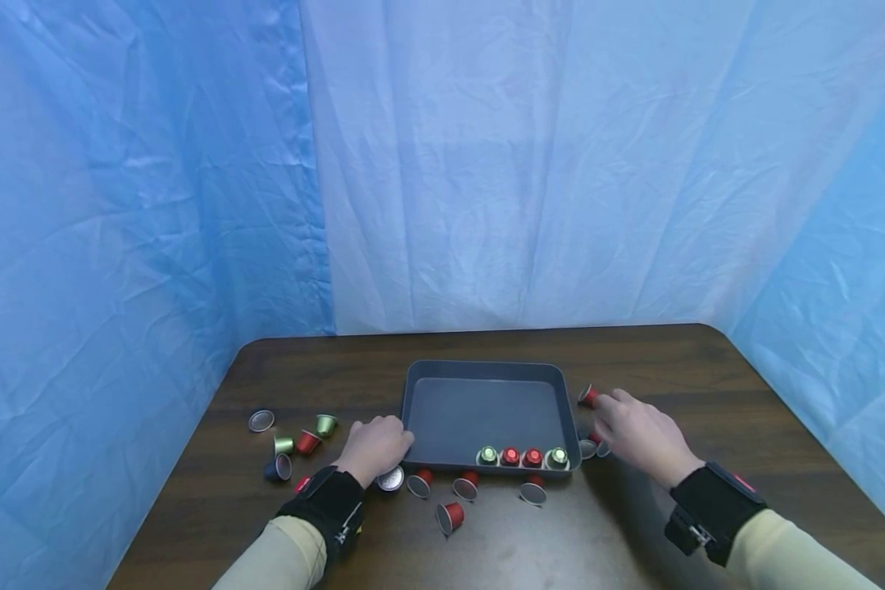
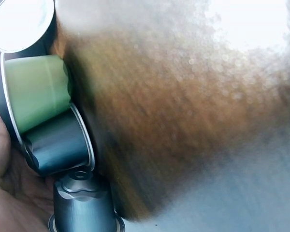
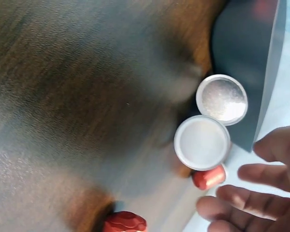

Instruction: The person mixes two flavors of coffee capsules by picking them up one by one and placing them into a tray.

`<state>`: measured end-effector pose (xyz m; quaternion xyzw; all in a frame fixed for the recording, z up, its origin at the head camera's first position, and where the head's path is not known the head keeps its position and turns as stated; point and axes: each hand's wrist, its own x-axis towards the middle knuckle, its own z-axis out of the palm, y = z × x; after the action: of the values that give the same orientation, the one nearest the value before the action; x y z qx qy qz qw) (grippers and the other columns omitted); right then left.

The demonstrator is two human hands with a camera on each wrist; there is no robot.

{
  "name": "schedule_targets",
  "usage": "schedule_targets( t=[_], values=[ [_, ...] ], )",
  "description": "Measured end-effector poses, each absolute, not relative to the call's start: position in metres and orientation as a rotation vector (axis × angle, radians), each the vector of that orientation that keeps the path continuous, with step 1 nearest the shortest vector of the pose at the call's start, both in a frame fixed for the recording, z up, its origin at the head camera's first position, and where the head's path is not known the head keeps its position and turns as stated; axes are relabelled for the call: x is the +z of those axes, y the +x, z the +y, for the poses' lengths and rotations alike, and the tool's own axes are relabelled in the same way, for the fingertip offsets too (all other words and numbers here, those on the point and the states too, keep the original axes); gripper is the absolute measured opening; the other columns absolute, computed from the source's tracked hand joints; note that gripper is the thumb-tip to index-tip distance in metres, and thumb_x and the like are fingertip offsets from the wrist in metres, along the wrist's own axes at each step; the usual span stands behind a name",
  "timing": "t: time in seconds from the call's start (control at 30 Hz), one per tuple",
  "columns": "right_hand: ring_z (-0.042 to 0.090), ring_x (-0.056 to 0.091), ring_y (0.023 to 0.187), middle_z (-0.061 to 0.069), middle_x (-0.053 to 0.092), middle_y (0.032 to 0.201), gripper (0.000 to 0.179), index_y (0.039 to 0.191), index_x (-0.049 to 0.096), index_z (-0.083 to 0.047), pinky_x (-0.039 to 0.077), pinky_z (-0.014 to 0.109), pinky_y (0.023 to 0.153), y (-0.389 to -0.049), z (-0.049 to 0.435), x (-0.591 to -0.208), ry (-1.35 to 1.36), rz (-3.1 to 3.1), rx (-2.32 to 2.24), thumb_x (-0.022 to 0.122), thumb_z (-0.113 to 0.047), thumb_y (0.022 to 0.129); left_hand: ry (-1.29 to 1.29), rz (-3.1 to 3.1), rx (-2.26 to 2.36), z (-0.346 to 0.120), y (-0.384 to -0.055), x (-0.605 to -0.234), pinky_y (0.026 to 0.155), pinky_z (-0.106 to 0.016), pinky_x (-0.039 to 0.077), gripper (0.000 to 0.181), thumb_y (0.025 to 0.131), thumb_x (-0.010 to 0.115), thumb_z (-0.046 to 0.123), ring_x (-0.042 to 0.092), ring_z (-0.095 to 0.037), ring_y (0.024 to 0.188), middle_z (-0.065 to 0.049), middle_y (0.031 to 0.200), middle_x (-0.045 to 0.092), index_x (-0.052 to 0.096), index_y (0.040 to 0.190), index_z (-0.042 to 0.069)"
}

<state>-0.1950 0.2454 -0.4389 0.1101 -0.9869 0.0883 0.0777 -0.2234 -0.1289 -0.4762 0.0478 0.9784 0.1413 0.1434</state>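
Observation:
My left hand point(image 1: 374, 447) is at the left wall of the dark grey tray point(image 1: 487, 410), fingers pointing down and mostly hidden. Beside its palm, in the left wrist view, lie a green coffee capsule point(image 2: 36, 92) and two dark coffee capsules point(image 2: 60, 142); whether it grips anything is hidden. My right hand point(image 1: 645, 436) hovers right of the tray with its fingers loosely bent and apart, holding nothing. Near its fingertips lies a red coffee capsule point(image 1: 587, 396). Two capsules show pale lids point(image 3: 202, 142) against the tray's side in the right wrist view.
Inside the tray, green capsules point(image 1: 488, 456) and red capsules point(image 1: 533, 457) stand in a row along the near wall. Several red capsules point(image 1: 453, 515) lie in front of it. A mixed group with a red capsule point(image 1: 307, 442) lies at left. Blue curtains point(image 1: 487, 164) surround the table point(image 1: 560, 541).

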Motion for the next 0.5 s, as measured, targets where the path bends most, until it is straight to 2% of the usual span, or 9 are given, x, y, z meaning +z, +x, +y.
schedule_targets(
  t=[0.17, 0.5],
  values=[
    [0.014, 0.043, 0.054, 0.001, 0.047, 0.073, 0.018, 0.097, 0.063, -0.008, 0.037, 0.027, 0.046, -0.196, 0.246, -0.444, 0.303, -3.026, 0.281, 0.067, -0.017, 0.082, 0.149, 2.824, 0.406, -0.129, -0.223, -0.477, 0.075, -0.045, 0.038, 0.024, 0.092, 0.053, 0.032, 0.052, -0.019, 0.073, 0.000, 0.075, 0.055, 0.063, 0.091, 0.011],
    [0.014, 0.045, 0.057, 0.001, 0.048, 0.075, 0.019, 0.096, 0.064, -0.009, 0.038, 0.027, 0.049, -0.197, 0.246, -0.453, 0.330, -3.048, 0.299, 0.071, -0.017, 0.081, 0.146, 2.825, 0.395, -0.129, -0.222, -0.475, 0.075, -0.043, 0.039, 0.023, 0.091, 0.054, 0.032, 0.053, -0.018, 0.073, 0.001, 0.076, 0.056, 0.063, 0.092, 0.011]
  ],
)
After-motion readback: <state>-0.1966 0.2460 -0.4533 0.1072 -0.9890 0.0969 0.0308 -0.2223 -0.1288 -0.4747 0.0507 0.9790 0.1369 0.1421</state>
